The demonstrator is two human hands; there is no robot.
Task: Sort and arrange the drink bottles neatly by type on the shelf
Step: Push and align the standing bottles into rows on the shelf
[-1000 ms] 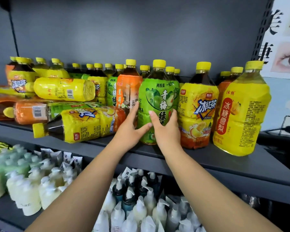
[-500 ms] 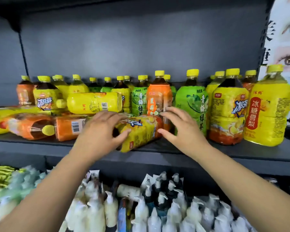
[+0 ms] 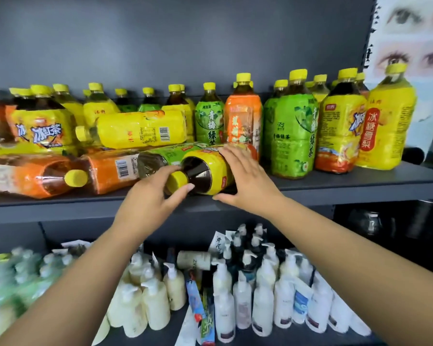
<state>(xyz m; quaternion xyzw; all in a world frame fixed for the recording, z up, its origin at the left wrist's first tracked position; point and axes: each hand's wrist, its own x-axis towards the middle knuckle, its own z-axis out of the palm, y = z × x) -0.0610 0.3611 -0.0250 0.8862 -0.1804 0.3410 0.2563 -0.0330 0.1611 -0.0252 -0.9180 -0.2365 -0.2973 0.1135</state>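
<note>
At six o'clock, white plastic pump bottles [image 3: 260, 295] crowd the lower tier. Above them the left hand [image 3: 145, 206] curls finger and thumb round the yellow cap [image 3: 176, 179] of a yellow-labelled plastic bottle of dark tea [image 3: 208, 171]. This bottle lies on its side at the front of the grey metal shelf [image 3: 335, 186], cap pointing to seven o'clock. The right hand [image 3: 248, 181] clasps its body, fingers spread on top, thumb underneath. At its three o'clock stands a green-labelled tea bottle [image 3: 290, 136]; at nine o'clock lies an orange-labelled bottle [image 3: 110, 171].
</note>
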